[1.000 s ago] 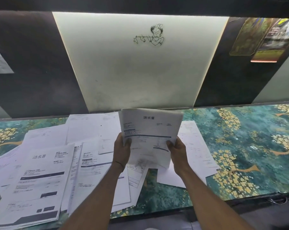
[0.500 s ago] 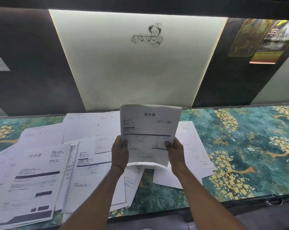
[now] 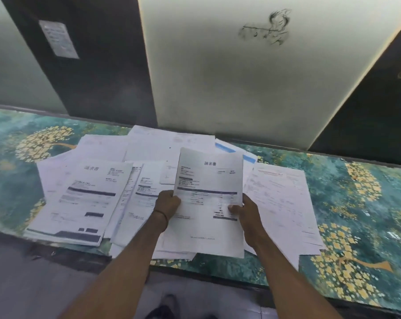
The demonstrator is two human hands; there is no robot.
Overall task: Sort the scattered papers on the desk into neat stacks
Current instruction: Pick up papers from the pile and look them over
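I hold a small bundle of printed sheets above the desk, its top page an invoice with a dark band across the middle. My left hand grips the bundle's left edge. On the right edge my right hand holds on with the thumb on the front page. Loose papers lie scattered beneath and around: a thick invoice pile at the left, overlapping sheets in the middle, a white form at the right, more sheets at the back.
The desk has a teal top with gold tree patterns, bare at the far left and right. A wall of dark and pale panels rises straight behind it. The desk's front edge runs just below the bundle; floor shows beneath.
The view has swung left and tilted down. The bundle has dropped from upright in front of the wall to lower and flatter over the papers, both hands still on its sides.
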